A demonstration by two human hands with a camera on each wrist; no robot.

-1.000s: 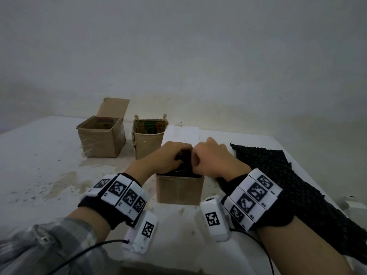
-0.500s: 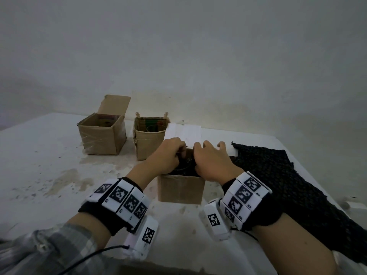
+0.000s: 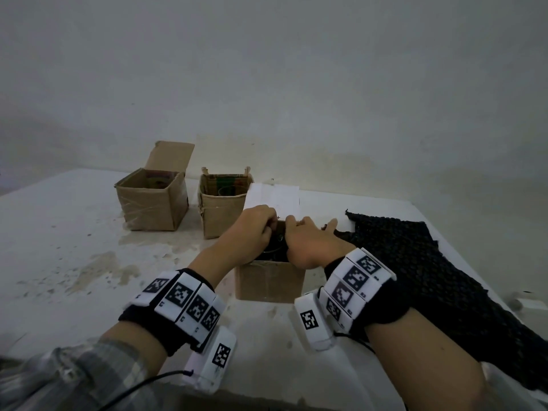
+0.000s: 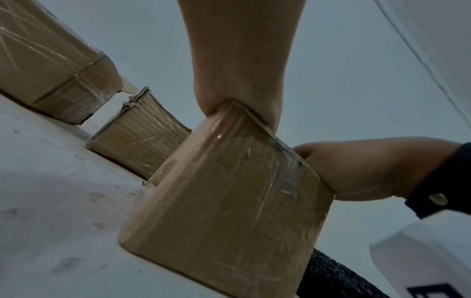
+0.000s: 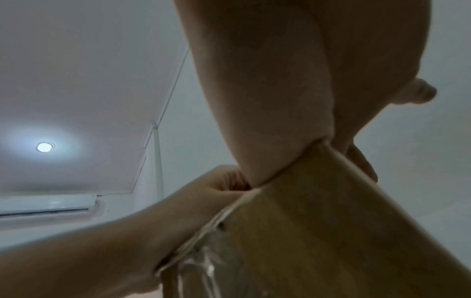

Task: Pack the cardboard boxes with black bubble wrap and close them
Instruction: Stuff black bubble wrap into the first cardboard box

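- You were, by my judgement, in the stuffing step: both of your hands worked at the open top of the small brown cardboard box wrapped in clear tape [image 3: 269, 281], low and centre in the head view, with dark material [image 3: 278, 247] showing in its mouth between them.
- Your left hand [image 3: 256, 225] sat over the box's left rim, knuckles up and fingers curled down towards the dark material; whether they truly pinched it I cannot tell.
- Your right hand [image 3: 308, 243] lay on the right rim, heel pressed against the near corner, fingers stretched forward and loose, holding nothing that I could see.
- In the left wrist view the heel of each hand met the box's upper edge, and the box stood flat on the white table [image 3: 74, 232].
- The box's white lid flap [image 3: 274, 198] stood up behind your hands, not yet folded down.
- The large sheet of black bubble wrap [image 3: 430, 271] lay flat at the right of the frame, just beside the box.
- Two more open brown cardboard boxes [image 3: 152, 200] stood at centre left, further back, and looked unpacked with wrap.
- Your next move, I judge, called for pressing the wrap below the rim, then folding the flap shut.
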